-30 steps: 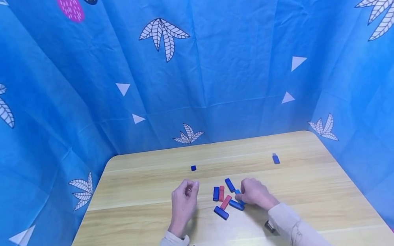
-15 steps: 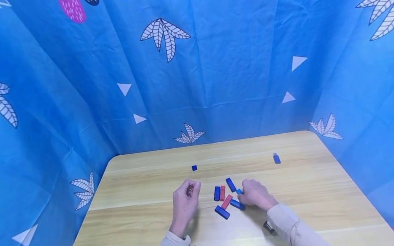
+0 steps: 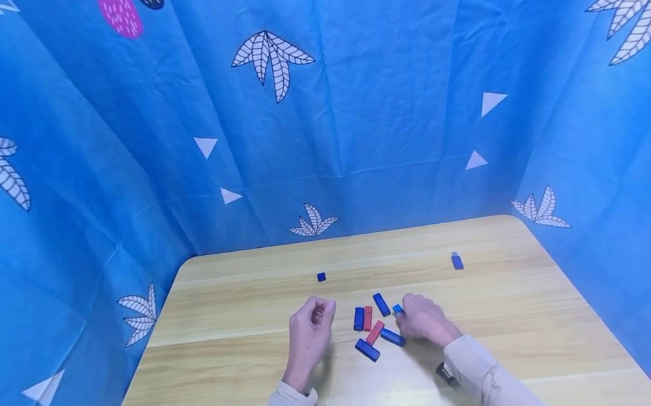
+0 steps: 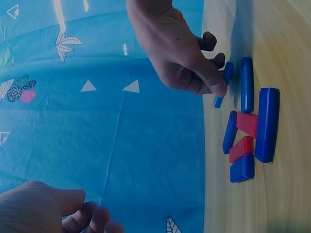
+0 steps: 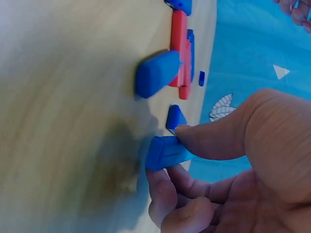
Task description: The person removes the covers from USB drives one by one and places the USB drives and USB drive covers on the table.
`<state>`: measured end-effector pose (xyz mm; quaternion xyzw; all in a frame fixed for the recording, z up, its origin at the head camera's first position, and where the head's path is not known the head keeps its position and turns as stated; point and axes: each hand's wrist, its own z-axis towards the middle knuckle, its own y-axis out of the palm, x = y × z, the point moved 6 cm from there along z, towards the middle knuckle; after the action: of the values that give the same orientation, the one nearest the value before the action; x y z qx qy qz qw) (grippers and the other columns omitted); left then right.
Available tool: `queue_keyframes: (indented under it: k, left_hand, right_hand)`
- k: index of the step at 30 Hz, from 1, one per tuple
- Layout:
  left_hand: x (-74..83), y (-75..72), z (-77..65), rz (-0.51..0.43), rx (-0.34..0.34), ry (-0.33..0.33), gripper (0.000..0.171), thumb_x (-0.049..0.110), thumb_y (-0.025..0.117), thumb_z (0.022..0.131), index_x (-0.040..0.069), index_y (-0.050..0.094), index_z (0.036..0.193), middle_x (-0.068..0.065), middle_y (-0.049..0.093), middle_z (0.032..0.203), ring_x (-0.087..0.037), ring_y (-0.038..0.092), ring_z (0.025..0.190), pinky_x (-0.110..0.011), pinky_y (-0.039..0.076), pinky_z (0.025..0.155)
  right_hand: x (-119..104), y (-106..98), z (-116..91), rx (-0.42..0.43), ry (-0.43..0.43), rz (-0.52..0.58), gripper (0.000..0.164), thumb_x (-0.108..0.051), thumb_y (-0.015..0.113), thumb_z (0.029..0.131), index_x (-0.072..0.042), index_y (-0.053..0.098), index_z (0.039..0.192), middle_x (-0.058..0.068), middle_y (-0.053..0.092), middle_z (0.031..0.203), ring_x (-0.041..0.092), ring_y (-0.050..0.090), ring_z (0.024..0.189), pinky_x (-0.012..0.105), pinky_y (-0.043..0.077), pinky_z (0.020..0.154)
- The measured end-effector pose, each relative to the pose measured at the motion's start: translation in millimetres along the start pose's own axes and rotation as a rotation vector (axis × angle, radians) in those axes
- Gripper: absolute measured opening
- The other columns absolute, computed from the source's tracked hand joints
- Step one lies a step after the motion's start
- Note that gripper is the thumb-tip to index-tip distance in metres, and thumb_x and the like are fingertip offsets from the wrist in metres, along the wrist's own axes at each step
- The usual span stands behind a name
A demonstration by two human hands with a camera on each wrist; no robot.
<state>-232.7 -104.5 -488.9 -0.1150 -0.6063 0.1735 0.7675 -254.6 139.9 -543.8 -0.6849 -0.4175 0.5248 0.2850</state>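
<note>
My right hand (image 3: 423,318) pinches a bright blue block (image 5: 167,151) between thumb and fingers, close over the table; part of it is hidden by the hand in the head view. Left of it lies a loose group: a dark blue block (image 3: 393,337), another blue block (image 3: 381,305) farther back, and a red block (image 3: 375,332) meeting a blue block (image 3: 367,350) at the front. A second red block (image 3: 368,318) lies alongside a blue block (image 3: 359,319). My left hand (image 3: 311,332) hovers left of the group, fingers loosely curled, holding nothing.
A small dark blue cube (image 3: 321,276) lies farther back on the wooden table (image 3: 228,356). Toward the back right is a small blue piece with a greyish end (image 3: 457,261). A blue patterned curtain (image 3: 400,124) surrounds the table's back and sides.
My right hand has shifted the bright blue block slightly away from the front blue block, and more of its far end shows. My left hand has drifted slightly right, still holding nothing.
</note>
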Motion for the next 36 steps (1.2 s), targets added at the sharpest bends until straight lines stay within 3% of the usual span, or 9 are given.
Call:
queue_keyframes:
  k: [6,13,23,32,36]
  left_hand:
    - [9.3,4.6,2.3,-0.011,-0.007,0.047,0.016,0.030,0.068,0.098,0.015,0.069,0.091,-0.001,0.066,0.076,-0.007,0.055,0.065,-0.019,0.047,0.060]
    - [23.4,13.1,6.9,0.006,-0.020,0.097,0.016,0.029,0.068,0.098,0.014,0.070,0.092,0.000,0.068,0.076,-0.005,0.054,0.063,-0.019,0.048,0.059]
    - [41.0,28.5,11.6,0.010,-0.083,0.114,0.021,0.035,0.063,0.101,0.016,0.069,0.095,0.002,0.067,0.077,-0.005,0.054,0.066,-0.020,0.049,0.060]
    - [54.7,40.0,13.8,-0.001,-0.121,0.143,0.027,0.040,0.061,0.101,0.015,0.071,0.100,0.000,0.072,0.083,-0.005,0.059,0.068,-0.019,0.051,0.062]
    - [58.6,43.5,13.8,0.002,-0.143,0.146,0.031,0.043,0.059,0.102,0.014,0.072,0.102,0.000,0.073,0.084,-0.005,0.060,0.070,-0.019,0.052,0.063]
  right_hand:
    - [-6,-17,-2,0.077,-0.048,0.025,0.021,-0.020,0.065,0.096,-0.001,0.058,0.097,0.006,0.052,0.069,0.020,0.050,0.058,0.031,0.041,0.049]
    - [-21,-37,-8,0.150,-0.103,0.029,0.018,-0.018,0.065,0.098,-0.006,0.055,0.088,0.006,0.051,0.077,0.020,0.048,0.065,0.030,0.040,0.053]
    - [-53,-63,-36,0.231,-0.209,0.051,0.016,-0.017,0.064,0.100,-0.007,0.054,0.093,0.003,0.052,0.080,0.017,0.048,0.067,0.027,0.040,0.055]
    - [-81,-80,-67,0.404,-0.379,-0.007,0.016,-0.015,0.071,0.095,-0.006,0.058,0.093,0.000,0.052,0.076,0.013,0.047,0.065,0.025,0.041,0.054]
    - [-89,-83,-76,0.440,-0.419,-0.033,0.016,-0.016,0.071,0.095,-0.007,0.057,0.092,-0.001,0.051,0.076,0.012,0.045,0.065,0.024,0.039,0.054]
